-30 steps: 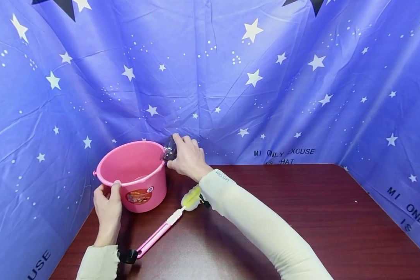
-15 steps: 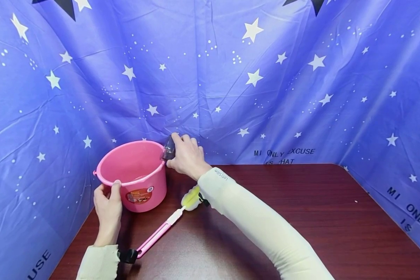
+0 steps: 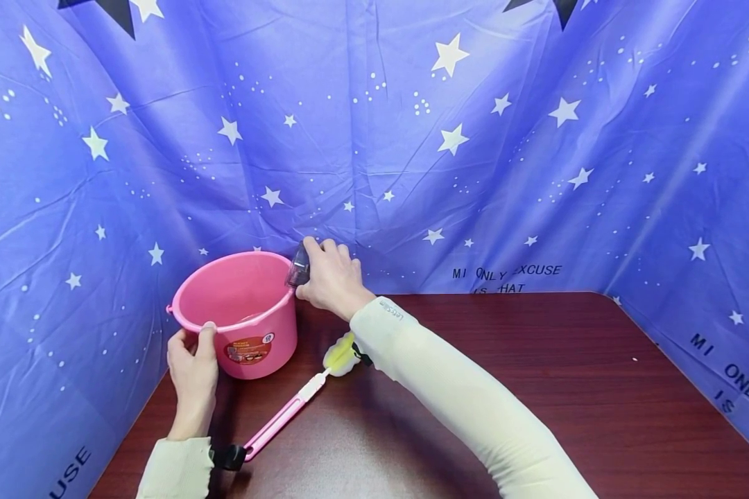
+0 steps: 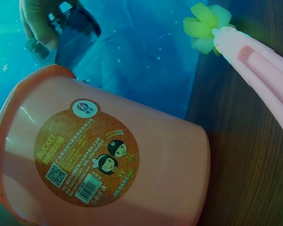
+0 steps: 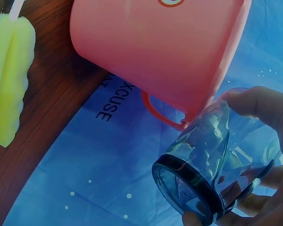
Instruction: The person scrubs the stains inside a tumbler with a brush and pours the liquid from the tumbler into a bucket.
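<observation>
A pink bucket (image 3: 259,346) with a round orange label stands upright at the table's left. My left hand (image 3: 193,367) grips its front-left rim, the thumb lying against the outer wall. At the bucket's right rim, my right hand (image 3: 333,276) holds a see-through dark cup (image 3: 297,267). The right wrist view shows the cup (image 5: 198,150) tilted, its thick base towards the lower left and its other end by the thumb (image 5: 254,101). In the left wrist view the cup (image 4: 78,37) overlaps the bucket's rim. The bucket's far inside bottom is hidden by its front wall.
A sponge brush lies before the bucket, with a pink handle (image 3: 276,426) and a yellow-and-white head (image 3: 341,355) close to the right sleeve. The dark red wooden table (image 3: 568,374) extends rightward. A blue star-patterned curtain (image 3: 374,138) encloses the back and sides.
My right hand has shifted slightly left with the cup, at the bucket's rim. The left hand, bucket and brush look the same.
</observation>
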A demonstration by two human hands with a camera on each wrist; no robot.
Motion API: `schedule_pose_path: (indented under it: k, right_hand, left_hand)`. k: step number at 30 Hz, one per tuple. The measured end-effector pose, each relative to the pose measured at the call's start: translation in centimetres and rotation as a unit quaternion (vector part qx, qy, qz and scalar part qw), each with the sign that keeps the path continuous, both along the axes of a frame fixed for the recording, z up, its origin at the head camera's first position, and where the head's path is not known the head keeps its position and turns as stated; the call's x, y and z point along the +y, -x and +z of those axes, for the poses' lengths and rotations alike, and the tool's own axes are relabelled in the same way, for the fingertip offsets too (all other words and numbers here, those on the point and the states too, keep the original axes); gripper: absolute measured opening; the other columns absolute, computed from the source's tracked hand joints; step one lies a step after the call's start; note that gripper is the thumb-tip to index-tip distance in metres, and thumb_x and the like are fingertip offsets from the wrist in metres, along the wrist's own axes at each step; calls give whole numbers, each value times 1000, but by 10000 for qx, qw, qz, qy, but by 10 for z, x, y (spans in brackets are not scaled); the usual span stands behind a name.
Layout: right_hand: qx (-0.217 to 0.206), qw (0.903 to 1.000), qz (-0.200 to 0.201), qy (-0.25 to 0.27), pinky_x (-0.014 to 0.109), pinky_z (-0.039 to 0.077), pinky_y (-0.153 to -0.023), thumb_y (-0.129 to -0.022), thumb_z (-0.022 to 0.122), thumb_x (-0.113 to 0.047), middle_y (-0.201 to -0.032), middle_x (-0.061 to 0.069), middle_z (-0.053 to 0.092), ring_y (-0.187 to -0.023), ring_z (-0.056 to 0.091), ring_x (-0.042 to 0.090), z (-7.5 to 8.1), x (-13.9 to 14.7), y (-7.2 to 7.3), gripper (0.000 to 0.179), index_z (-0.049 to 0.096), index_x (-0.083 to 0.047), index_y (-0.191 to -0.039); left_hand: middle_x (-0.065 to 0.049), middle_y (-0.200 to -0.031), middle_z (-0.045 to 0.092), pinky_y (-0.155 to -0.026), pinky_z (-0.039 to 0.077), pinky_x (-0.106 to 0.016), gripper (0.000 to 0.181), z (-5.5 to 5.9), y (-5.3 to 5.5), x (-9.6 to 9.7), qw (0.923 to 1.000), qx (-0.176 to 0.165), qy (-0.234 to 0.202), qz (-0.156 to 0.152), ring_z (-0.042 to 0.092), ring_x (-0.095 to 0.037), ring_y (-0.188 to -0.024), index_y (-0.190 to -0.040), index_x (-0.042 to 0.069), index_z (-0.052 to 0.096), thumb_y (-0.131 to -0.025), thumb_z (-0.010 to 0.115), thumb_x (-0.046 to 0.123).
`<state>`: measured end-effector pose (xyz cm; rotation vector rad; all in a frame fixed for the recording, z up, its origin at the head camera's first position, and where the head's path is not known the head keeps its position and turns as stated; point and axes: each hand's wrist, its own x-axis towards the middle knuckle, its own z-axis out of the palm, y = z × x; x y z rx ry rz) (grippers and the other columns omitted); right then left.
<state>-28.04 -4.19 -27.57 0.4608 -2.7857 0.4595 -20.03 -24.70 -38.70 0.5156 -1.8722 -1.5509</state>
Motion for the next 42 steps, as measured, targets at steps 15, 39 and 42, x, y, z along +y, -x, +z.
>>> schedule_pose_path:
  k: [15,39,42]
  right_hand:
    - [109,9999,-53,-81,48,43,-81,-69,79,-44,-118,5,52,-107,46,27,2,-2,-1,75,42,-26,-132]
    - [102,9999,-51,-118,49,42,-84,-70,79,-45,-117,5,51,-106,46,27,3,-4,-4,78,41,-25,-135]
    - [98,9999,-65,-122,49,42,-84,-70,80,-45,-117,5,51,-106,46,27,3,-4,-3,79,40,-25,-136]
  left_hand:
    - [-15,-126,41,-95,37,-32,58,1,0,0,10000,-17,-27,3,44,-19,-105,-130,-7,42,-91,57,34]
    - [-14,-126,41,-93,37,-32,58,2,-2,1,9999,3,-93,-38,43,-14,-103,-131,-6,42,-91,56,33]
    - [-14,-126,41,-92,37,-32,57,2,-1,1,10000,6,-90,-39,42,-15,-104,-131,-6,42,-91,56,33]
